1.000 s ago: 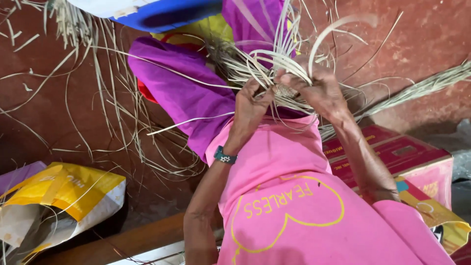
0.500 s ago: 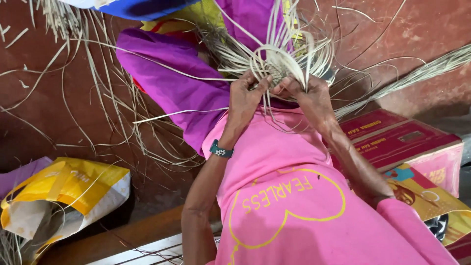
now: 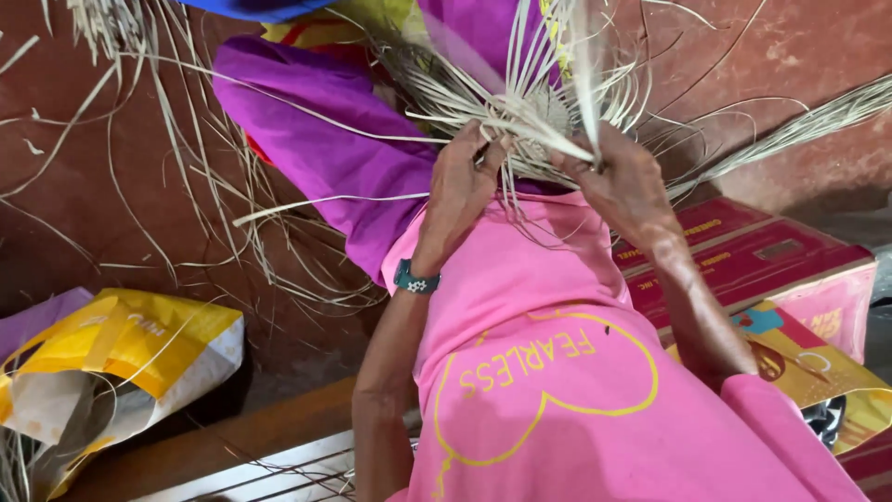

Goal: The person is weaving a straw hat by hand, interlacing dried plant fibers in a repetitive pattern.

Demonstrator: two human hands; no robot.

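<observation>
At far left a yellow woven sack [image 3: 121,358] lies on the red floor [image 3: 84,214] amid loose pale strips [image 3: 186,200], material not yet worked in. My left hand [image 3: 465,177] pinches strands at the edge of the small woven palm-strip piece [image 3: 544,116] above my lap, and my right hand [image 3: 618,181] grips its other side. Only a tight centre is plaited; long free ends fan outward, so I judge most weaving remains, beside the red cartons [image 3: 762,256].
</observation>
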